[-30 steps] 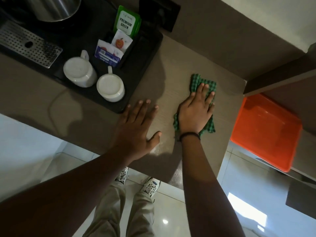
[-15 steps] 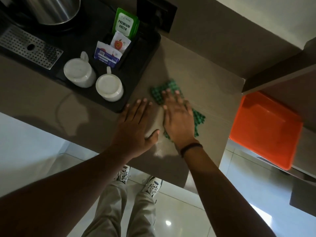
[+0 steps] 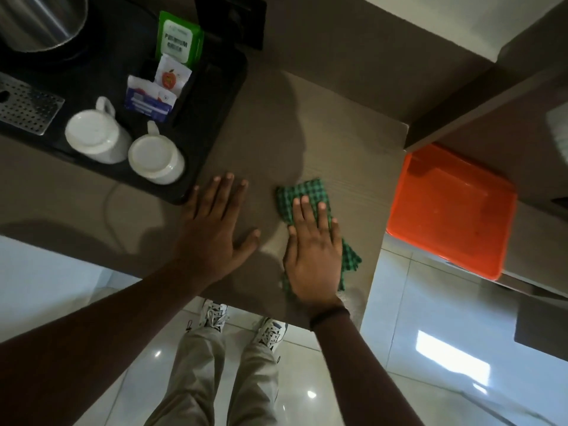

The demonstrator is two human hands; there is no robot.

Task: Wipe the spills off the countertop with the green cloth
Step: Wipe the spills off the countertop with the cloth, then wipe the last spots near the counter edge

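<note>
Head view: right hand (image 3: pixel 313 256) pressed flat, fingers extended, on the green checked cloth (image 3: pixel 307 195); left hand (image 3: pixel 215 232) splayed empty on the brown desk (image 3: pixel 338 133).

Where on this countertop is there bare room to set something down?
Bare countertop lies behind the green cloth, between the black tray and the right edge. Crowded: the tray, with two cups and sachets.

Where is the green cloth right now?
The green cloth lies flat on the countertop under the right hand, near the front edge. The left hand rests beside it, and the orange bin sits off to the right.
</note>
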